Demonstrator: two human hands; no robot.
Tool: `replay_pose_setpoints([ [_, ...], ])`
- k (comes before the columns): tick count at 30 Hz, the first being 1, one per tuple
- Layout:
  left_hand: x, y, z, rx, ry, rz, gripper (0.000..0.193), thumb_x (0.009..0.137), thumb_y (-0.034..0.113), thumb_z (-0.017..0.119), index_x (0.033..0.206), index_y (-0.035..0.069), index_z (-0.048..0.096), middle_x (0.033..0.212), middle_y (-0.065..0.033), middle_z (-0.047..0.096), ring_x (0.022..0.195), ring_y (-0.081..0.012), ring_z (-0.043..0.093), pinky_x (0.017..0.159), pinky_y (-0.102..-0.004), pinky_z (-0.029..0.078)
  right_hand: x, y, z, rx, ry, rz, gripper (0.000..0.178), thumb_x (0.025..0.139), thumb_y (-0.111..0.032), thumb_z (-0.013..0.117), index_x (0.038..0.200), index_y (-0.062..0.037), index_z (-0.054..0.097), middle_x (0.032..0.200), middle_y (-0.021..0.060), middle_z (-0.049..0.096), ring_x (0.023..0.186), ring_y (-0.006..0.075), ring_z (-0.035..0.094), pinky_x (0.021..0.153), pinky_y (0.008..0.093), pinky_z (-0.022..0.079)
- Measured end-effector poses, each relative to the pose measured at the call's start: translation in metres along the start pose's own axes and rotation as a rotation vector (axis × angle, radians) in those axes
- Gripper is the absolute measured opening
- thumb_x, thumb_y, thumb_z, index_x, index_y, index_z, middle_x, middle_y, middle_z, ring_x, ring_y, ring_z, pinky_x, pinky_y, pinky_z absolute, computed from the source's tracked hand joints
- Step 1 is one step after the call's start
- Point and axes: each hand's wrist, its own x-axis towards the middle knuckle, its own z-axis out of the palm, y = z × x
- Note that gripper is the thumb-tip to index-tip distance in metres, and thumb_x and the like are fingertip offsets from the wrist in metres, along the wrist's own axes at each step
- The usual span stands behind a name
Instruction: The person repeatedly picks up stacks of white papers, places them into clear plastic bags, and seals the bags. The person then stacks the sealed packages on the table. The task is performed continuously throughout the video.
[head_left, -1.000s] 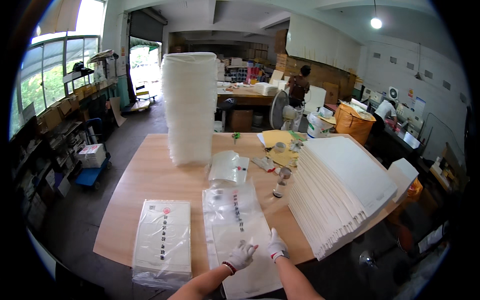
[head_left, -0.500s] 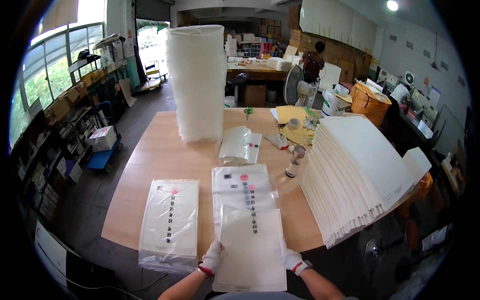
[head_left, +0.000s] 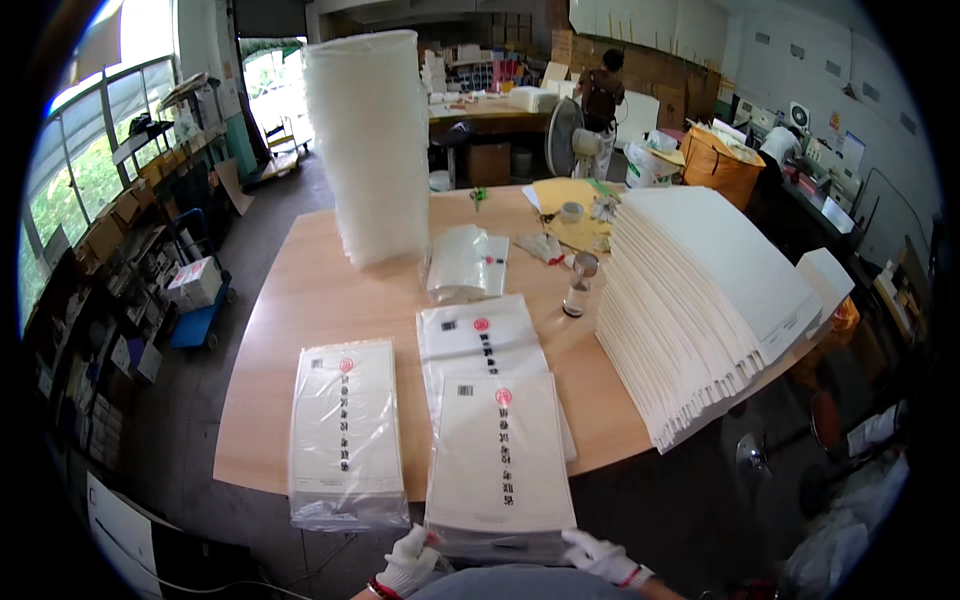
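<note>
A cream printed paper envelope lies face up inside a clear plastic bag at the table's near edge. The bag's loose end hangs toward me. My left hand, in a white glove, pinches near the bag's lower left corner. At the lower right corner is my gloved right hand, its fingers stretched toward the plastic; whether they touch it is unclear. Beneath and beyond lies another printed plastic bag, partly covered. To the left sits a bagged stack of printed envelopes.
A tall stack of cream envelopes leans on the right. A clear cylindrical container, folded plastic bags and a tall translucent plastic roll stand farther back. Green scissors lie behind. Beyond the table are a fan and a person.
The envelope now lies inside the bag with its printed side fully showing. Both hands have moved down to the bag's near end. The view has shifted slightly.
</note>
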Motion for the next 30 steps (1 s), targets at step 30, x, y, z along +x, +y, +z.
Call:
replay_pose_setpoints([
  [30, -0.018, -0.161, -0.064, -0.167, 0.563, -0.476, 0.026, 0.08, 0.012, 0.049, 0.103, 0.006, 0.056, 0.099, -0.0125, 0.056, 0.094, -0.0244, 0.052, 0.082, -0.0334, 0.042, 0.165, -0.049, 0.134, 1.163, -0.639, 0.581, 0.016, 0.093, -0.025, 0.044, 0.083, -0.0125, 0.047, 0.072, -0.0012, 0.048, 0.052, 0.0071, 0.043, 0.046, 0.0213, 0.035],
])
